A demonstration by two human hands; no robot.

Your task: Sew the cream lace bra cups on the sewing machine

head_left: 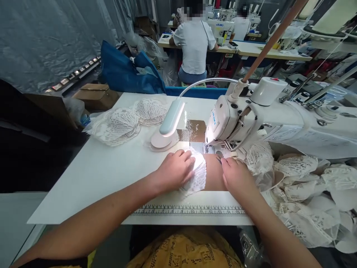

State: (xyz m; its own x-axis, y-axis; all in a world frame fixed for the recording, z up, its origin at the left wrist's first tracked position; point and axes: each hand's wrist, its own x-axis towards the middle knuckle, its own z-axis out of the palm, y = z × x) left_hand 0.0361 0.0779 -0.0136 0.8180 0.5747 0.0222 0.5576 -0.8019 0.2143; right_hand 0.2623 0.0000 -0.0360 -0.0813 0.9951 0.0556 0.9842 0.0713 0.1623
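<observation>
My left hand (176, 169) lies with bent fingers on a white lace cup piece (198, 172), holding it against the machine bed left of the needle area. Only the narrow tips of what look like thread snips (219, 160) stick out of my closed right hand (237, 174); the rest is hidden in the palm. This hand is just in front of the presser foot (208, 148) of the white sewing machine (223, 115). A brown plate (214, 173) lies between my two hands.
Stacked lace cups (117, 124) and smooth pale cups (161, 141) lie on the left of the white table (83, 178). A lamp (172, 117) hangs over the work. More lace pieces (304, 197) are heaped at right. A ruler strip (189, 211) runs along the front; a person (193, 44) sits ahead.
</observation>
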